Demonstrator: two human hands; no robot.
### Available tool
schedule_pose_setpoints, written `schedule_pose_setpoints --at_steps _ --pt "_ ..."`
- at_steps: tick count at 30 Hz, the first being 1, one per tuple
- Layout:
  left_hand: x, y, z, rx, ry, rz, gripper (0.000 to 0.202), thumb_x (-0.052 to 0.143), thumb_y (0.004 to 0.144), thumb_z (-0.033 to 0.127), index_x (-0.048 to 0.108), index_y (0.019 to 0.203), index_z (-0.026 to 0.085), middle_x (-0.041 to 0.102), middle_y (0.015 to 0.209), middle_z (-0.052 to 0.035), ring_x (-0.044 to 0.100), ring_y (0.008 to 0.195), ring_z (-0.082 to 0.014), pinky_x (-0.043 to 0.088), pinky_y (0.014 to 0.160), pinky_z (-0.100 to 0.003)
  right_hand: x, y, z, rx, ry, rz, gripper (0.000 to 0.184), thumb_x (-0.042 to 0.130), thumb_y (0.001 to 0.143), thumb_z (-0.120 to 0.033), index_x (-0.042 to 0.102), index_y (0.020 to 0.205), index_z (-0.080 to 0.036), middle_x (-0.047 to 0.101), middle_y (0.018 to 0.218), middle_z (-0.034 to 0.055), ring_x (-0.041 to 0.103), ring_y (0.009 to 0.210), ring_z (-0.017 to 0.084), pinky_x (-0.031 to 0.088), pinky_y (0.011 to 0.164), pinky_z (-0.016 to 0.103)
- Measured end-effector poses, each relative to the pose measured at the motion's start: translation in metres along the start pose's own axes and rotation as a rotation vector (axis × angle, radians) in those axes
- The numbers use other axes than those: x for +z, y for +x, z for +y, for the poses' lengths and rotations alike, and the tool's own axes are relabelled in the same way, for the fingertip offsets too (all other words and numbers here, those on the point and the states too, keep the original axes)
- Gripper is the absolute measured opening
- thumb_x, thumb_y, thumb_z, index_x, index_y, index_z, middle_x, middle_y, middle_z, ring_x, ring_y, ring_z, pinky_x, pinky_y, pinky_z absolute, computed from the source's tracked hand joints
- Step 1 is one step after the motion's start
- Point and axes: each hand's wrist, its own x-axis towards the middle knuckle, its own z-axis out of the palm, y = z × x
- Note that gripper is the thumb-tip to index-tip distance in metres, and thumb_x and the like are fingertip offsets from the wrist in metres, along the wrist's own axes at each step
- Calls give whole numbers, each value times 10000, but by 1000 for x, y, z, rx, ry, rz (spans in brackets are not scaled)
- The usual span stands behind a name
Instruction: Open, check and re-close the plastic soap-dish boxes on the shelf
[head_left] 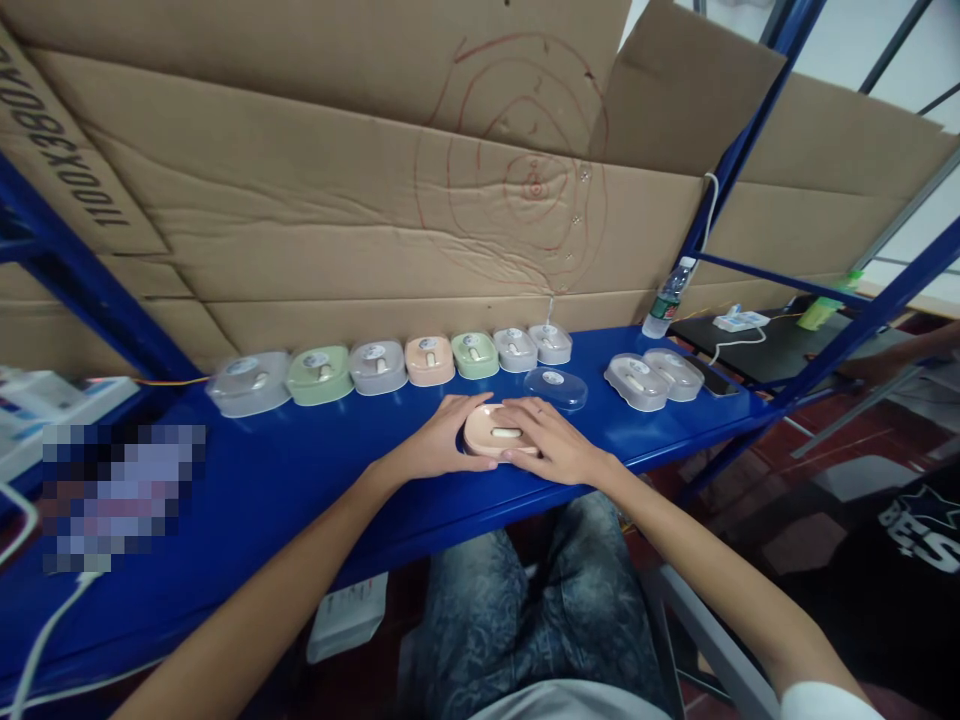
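Note:
Both hands are around a small pink plastic case (481, 428) with a pale elongated piece on its top, near the front edge of the blue table. My left hand (442, 440) curves around its left side, fingers behind and thumb in front. From the right, my right hand (556, 442) grips it, its fingers over the top right part and its thumb at the front. A clear plastic cover (556, 388) with a round label lies just behind my right hand. The underside of the case is hidden.
Behind stands a row of several lidded cases, among them a green case (319, 376) and another pink case (430, 362). Two clear cases (637, 382) sit right, near a water bottle (669, 298). A blurred-out device (127, 495) with a cable lies left. Cardboard (337, 200) forms the back wall.

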Motion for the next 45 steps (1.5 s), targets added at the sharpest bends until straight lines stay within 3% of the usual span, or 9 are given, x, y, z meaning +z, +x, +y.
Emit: schedule_pose_setpoints --at_steps 4,8,12,16,20,23,29,39,45 --pt "0 1 0 -11 -3 2 1007 878 764 619 441 1595 256 507 1583 -140 429 1473 -387 334 1257 -561 -13 -13 15 87 22 143 614 532 1082 -494 379 1630 -264 491 1611 146 423 1528 304 374 1269 554" --pt "-1 2 4 -38 5 4 1028 887 747 601 439 1603 252 494 1608 -140 415 1488 -407 325 1260 -574 -29 -28 49 204 -101 222 628 554 1064 -488 397 1630 -266 434 1655 157 405 1543 342 368 1268 599" --pt "-2 2 6 -58 10 6 1054 887 741 588 407 1625 272 471 1635 -136 405 1498 -415 315 1259 -593 -30 -31 88 290 -182 154 663 606 1018 -565 486 1592 -254 408 1678 184 356 1567 415 327 1253 684" --pt "-1 1 6 -94 4 8 1099 891 737 578 362 1649 265 451 1639 -149 392 1513 -407 315 1262 -578 -24 -30 106 324 -119 85 643 587 1022 -599 545 1560 -249 549 1548 187 484 1472 395 405 1201 652" --pt "0 1 7 -109 -16 14 1162 906 723 571 307 1671 267 456 1626 -160 393 1514 -412 314 1252 -590 -28 -28 90 332 9 234 576 561 1046 -587 580 1528 -272 672 1325 134 632 1237 327 500 1116 595" --pt "0 2 8 -122 -41 19 1191 912 715 563 274 1681 285 520 1573 -151 417 1501 -425 306 1242 -615 -32 -21 61 248 135 290 513 543 1072 -545 567 1536 -327 670 1361 102 627 1250 301 498 1128 578" --pt "1 4 5 -121 -79 16 1237 919 700 570 235 1689 283 511 1601 -166 439 1501 -426 330 1226 -601 -19 -8 12 32 115 76 549 580 1071 -466 497 1601 -351 502 1603 111 400 1535 330 416 1223 573" --pt "3 4 -1 -122 -67 -7 1216 913 709 591 271 1680 239 406 1677 -185 392 1536 -408 317 1253 -566 -8 -9 8 -46 29 44 550 609 1059 -464 527 1585 -323 448 1642 140 385 1543 338 400 1228 588" --pt "3 4 -3 -68 -52 5 1142 908 736 568 319 1666 263 437 1663 -159 416 1520 -388 316 1257 -546 -7 -8 8 -60 45 47 551 596 1066 -470 509 1592 -333 450 1653 118 380 1549 324 390 1232 582"
